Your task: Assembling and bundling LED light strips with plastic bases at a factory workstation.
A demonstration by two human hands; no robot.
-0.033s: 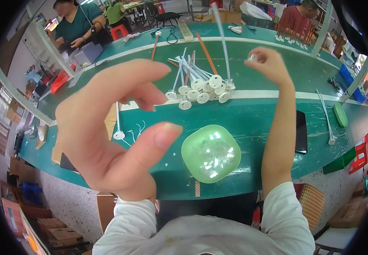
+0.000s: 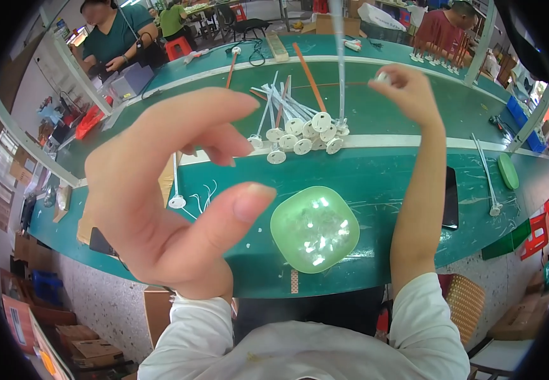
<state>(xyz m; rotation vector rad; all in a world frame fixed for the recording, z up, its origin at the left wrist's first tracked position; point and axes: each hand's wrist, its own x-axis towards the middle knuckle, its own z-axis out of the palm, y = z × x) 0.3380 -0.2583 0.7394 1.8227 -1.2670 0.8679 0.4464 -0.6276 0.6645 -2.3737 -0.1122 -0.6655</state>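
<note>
Close to the camera, my left hand [image 2: 154,190] is open, its thumb and fingers curved apart with nothing seen between them. My right hand [image 2: 412,98] reaches out over the table and pinches a small white round piece [image 2: 384,78]. A thin orange-brown rod [image 2: 344,83] seems to run leftward from that piece. Left of this hand, a clear rod [image 2: 341,63] stands nearly upright by a heap of rods with white disc bases [image 2: 302,146]. Nearer me sits a light green bowl [image 2: 277,237] holding shiny clear bits.
A single white-based rod [image 2: 177,201] and white strips [image 2: 208,196] lie beyond my left hand. Beside my right forearm are a black phone [image 2: 451,199], thin rods [image 2: 486,171] and a green dish [image 2: 507,171]. People work across the green table [image 2: 255,266].
My right hand has shifted slightly right and up with the white piece. The clear rod, which leaned left, now stands closer to upright. My left hand barely moved.
</note>
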